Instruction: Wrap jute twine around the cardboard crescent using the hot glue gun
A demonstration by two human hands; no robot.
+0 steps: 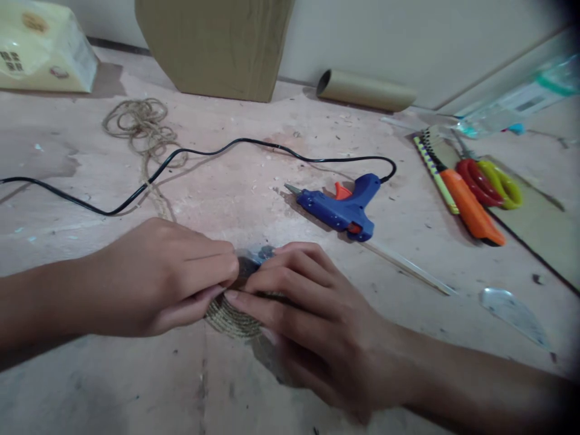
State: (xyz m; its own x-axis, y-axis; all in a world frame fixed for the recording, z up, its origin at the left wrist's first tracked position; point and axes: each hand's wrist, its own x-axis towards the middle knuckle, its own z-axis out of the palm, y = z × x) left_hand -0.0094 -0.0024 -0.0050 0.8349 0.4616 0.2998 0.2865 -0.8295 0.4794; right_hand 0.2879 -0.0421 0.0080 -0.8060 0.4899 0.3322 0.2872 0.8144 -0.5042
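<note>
My left hand (163, 278) and my right hand (308, 314) meet near the front middle of the table, fingers closed on a small round object wrapped in jute twine (233, 320). A dark, shiny part of it (254, 258) shows between my fingertips. Most of the object is hidden under my fingers. A strand of twine runs from it up toward a loose twine pile (140, 124) at the back left.
A blue hot glue gun (344, 208) lies just behind my hands, its black cord (149, 178) trailing left. A glue stick (408, 266), an orange utility knife (471, 208), scissors (489, 181), a cardboard tube (365, 89), a cardboard box (217, 45) and a tissue pack (40, 48) sit around.
</note>
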